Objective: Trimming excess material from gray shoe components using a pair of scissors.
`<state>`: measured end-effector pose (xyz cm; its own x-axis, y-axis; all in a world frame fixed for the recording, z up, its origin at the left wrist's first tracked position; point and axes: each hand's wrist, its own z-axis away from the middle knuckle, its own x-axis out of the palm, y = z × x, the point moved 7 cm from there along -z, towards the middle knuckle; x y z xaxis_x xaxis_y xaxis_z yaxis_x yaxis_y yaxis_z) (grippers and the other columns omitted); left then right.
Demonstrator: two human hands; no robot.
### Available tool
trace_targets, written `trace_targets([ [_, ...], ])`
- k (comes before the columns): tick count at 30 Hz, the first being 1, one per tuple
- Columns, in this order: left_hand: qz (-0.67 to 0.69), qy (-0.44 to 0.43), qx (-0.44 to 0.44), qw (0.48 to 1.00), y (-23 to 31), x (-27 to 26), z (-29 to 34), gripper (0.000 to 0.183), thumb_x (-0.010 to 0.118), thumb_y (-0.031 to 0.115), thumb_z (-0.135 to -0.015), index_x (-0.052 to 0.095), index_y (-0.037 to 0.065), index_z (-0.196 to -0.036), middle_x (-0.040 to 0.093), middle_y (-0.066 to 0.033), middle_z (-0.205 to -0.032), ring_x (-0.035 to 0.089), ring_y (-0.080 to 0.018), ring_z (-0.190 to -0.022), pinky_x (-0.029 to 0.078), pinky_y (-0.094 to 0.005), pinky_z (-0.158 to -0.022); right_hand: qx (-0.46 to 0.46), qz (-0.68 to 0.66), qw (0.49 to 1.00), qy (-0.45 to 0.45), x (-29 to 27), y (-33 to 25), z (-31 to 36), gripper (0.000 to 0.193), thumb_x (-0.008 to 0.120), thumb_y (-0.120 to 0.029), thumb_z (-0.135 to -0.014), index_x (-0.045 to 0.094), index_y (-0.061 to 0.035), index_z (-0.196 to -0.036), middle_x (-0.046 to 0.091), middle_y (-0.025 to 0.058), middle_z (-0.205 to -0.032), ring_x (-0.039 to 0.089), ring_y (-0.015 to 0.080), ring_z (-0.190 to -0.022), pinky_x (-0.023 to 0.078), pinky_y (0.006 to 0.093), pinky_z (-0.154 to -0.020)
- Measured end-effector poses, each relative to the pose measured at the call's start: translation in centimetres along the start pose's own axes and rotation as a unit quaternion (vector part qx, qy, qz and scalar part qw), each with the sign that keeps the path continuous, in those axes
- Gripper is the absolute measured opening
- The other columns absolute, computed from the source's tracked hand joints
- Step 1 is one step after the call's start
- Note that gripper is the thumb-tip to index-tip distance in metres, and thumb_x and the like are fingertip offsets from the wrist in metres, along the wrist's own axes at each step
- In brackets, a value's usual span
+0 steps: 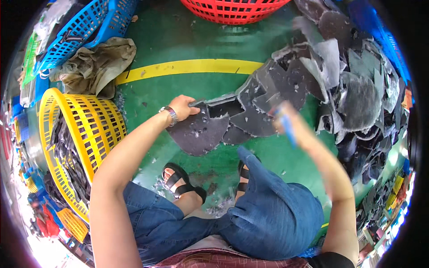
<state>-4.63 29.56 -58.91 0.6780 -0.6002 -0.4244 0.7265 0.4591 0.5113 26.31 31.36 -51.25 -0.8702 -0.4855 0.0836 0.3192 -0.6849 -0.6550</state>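
My left hand [182, 108], with a metal-banded watch on the wrist, grips the left end of a dark grey sheet [199, 134]. The sheet looks like foam or felt; it has rounded lobes, a rectangular cutout and pale shreds along its edges. My right hand [286, 117] is smeared by motion above the sheet's right part. In it is a slim blue object [287, 128], whose kind the blur hides. To the right the sheet runs up against a heap of similar dark and grey scraps [357, 98].
A yellow basket [100, 129] holding dark strips leans at the left. Beyond it are a crumpled tan sack [96, 62] and blue baskets [80, 33]. A red basket [237, 12] stands at the far side. A yellow line [187, 66] crosses the green floor. My sandalled feet are close below the sheet.
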Motion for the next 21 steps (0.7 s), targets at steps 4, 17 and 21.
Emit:
trace_targets([
  [4, 0.040, 0.024, -0.031, 0.998, -0.6, -0.3, 0.2, 0.024, 0.064, 0.025, -0.072, 0.063, 0.005, -0.086, 0.063, -0.0098, -0.075, 0.058, -0.0211, -0.070, 0.044, -0.0329, -0.068, 0.043, 0.261, 0.954, -0.144, 9.5, 6.5, -1.1, 0.059, 0.047, -0.061, -0.076, 0.056, -0.0051, -0.092, 0.058, 0.0150, -0.081, 0.056, 0.0269, -0.079, 0.042, 0.0371, -0.070],
  [17, 0.097, 0.033, -0.042, 0.994, -4.7, -0.9, 0.6, 0.022, 0.064, 0.023, -0.074, 0.060, 0.003, -0.083, 0.058, -0.0031, -0.067, 0.051, -0.0133, -0.063, 0.041, -0.0296, -0.062, 0.044, 0.366, 0.929, -0.040, 12.5, 7.1, -5.2, 0.072, 0.041, -0.065, -0.074, 0.053, 0.0023, -0.096, 0.059, 0.0248, -0.088, 0.056, 0.0392, -0.087, 0.043, 0.0457, -0.075],
  [21, 0.149, 0.036, -0.046, 0.987, -4.9, -0.8, 1.4, 0.024, 0.064, 0.023, -0.074, 0.062, 0.003, -0.086, 0.059, -0.0034, -0.070, 0.053, -0.0135, -0.064, 0.042, -0.0293, -0.065, 0.019, 0.366, 0.928, -0.067, 13.5, 6.5, -6.1, 0.074, 0.042, -0.066, -0.073, 0.053, 0.0031, -0.096, 0.059, 0.0261, -0.087, 0.056, 0.0403, -0.086, 0.044, 0.0455, -0.075],
])
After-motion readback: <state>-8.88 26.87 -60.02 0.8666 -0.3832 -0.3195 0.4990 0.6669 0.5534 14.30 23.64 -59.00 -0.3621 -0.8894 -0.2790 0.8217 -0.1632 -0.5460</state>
